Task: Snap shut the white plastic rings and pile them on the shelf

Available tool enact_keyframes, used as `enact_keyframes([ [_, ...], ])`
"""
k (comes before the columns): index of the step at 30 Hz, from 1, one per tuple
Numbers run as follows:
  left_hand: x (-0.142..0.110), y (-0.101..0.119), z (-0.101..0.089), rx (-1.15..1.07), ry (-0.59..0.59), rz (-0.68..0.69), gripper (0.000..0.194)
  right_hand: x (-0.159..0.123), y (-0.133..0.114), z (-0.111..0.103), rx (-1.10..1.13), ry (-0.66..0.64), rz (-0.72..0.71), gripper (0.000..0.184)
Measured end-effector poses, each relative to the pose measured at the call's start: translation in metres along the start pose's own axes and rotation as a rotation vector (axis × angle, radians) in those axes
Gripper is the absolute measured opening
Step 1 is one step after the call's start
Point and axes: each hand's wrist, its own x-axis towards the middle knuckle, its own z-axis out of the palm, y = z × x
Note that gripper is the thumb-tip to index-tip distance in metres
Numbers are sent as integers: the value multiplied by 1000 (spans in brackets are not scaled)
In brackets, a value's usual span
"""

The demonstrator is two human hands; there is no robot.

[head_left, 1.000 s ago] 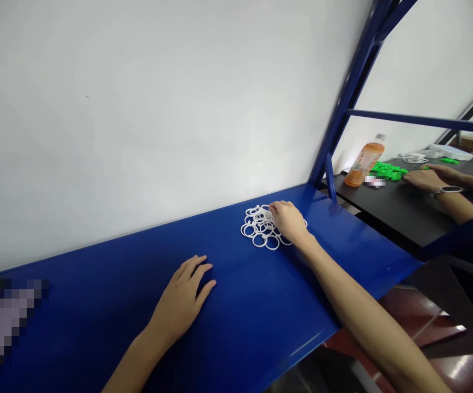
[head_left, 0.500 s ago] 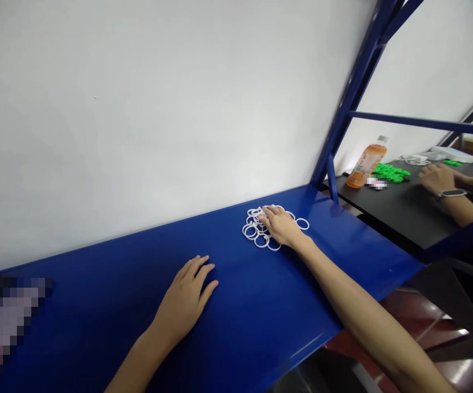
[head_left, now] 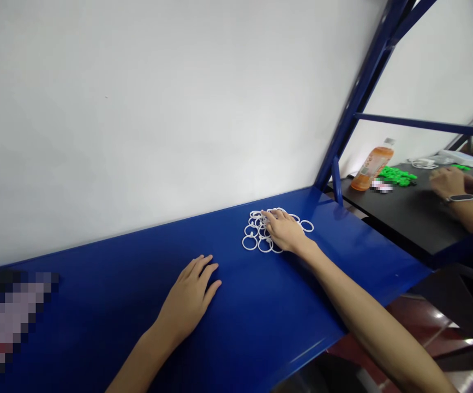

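A pile of several white plastic rings (head_left: pixel 256 233) lies on the blue metal shelf (head_left: pixel 261 305) near the wall. My right hand (head_left: pixel 286 231) lies flat on top of the pile, fingers stretched out over the rings. Palm down on the bare shelf to the left rests my left hand (head_left: pixel 189 298), fingers slightly apart and nothing in it.
A blue upright post (head_left: pixel 359 95) stands at the shelf's right end. Beyond it is a black table (head_left: pixel 400 210) with an orange drink bottle (head_left: pixel 372 165), green parts (head_left: pixel 395 176) and another person's hands (head_left: pixel 449 183). A white wall runs behind the shelf.
My right hand has spread from a curled pose to lie flat over the rings and pushed them slightly leftward. My left hand has stayed put. The other person's hands have drawn back from the green parts.
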Motion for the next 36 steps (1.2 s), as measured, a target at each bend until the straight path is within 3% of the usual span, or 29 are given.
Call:
enact_keyframes([
  [9, -1, 0, 3, 29, -1, 13, 40, -4, -9, 1, 25, -12, 28, 52],
  [20, -2, -3, 5, 8, 22, 20, 40, -6, -13, 2, 13, -129, 22, 63],
  [30, -1, -1, -1, -22, -49, -25, 43, -15, -12, -5, -25, -121, -99, 61],
  [36, -2, -1, 1, -21, -42, -16, 42, -14, -15, -12, -34, 22, -130, 44],
])
